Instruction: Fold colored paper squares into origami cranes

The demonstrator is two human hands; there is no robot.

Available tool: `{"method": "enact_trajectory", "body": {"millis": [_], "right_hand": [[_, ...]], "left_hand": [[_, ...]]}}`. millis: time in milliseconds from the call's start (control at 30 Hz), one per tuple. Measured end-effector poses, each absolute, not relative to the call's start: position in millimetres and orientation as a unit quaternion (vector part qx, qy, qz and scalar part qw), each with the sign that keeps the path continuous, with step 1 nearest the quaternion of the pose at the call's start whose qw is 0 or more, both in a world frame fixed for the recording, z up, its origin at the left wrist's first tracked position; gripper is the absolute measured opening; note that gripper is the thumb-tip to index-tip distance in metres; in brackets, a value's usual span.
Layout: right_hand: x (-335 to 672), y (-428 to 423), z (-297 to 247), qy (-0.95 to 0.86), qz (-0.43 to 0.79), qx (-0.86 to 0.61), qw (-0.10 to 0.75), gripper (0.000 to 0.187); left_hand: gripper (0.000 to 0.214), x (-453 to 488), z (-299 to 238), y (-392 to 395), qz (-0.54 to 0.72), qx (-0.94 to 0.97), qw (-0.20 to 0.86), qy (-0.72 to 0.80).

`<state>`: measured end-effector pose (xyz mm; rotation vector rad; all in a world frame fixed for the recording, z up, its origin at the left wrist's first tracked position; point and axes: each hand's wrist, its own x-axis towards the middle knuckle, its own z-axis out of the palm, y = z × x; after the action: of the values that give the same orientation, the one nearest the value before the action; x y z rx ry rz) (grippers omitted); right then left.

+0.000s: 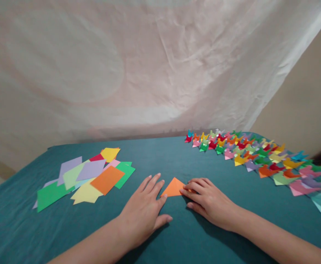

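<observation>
A teal cloth covers the tabletop [154, 157], its weave smooth in the middle and lightly rippled at the lower left of the frame. Behind its far edge hangs a pale, pinkish sheet [149, 73], creased and slightly glossy, with a large faint round shape at upper left; its slanting border at upper right gives way to a plain beige wall [309, 84]. Just below the middle of the frame lies a folded orange paper triangle [173, 187], matte and crisp, its apex pointing to the far edge. The left hand [145, 209] is spread palm down, its index fingertip at the triangle's left corner and its thumb apart from the paper. The right hand [210, 200] is loosely curved, fingertips laid over the triangle's right corner and hiding it, thumb held off to the near side. At left, flat paper sheets [108, 179] overlap in a loose heap, straight-edged, in green, lilac, yellow, orange, red and pink. At right, small folded paper birds [240, 160] stand in close slanting rows, pointed and many-coloured, running from the far edge down to the right border of the frame. Bands of teal cloth separate the 2 hands from the heap and the rows, and another stretches between the forearms at bottom centre.
</observation>
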<state>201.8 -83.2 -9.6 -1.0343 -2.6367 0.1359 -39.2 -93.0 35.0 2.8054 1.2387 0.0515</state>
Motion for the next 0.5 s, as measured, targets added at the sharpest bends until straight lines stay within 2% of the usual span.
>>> {"method": "enact_trajectory", "body": {"millis": [300, 500], "right_hand": [[202, -84, -10, -0.919, 0.048, -0.354, 0.164, 0.031], [202, -83, -12, -0.92, 0.051, -0.355, 0.159, 0.032]], "left_hand": [[0.028, -42, 42, -97, -0.021, 0.912, 0.009, 0.41], [0.02, -55, 42, -82, -0.016, 0.916, 0.081, 0.392]]}}
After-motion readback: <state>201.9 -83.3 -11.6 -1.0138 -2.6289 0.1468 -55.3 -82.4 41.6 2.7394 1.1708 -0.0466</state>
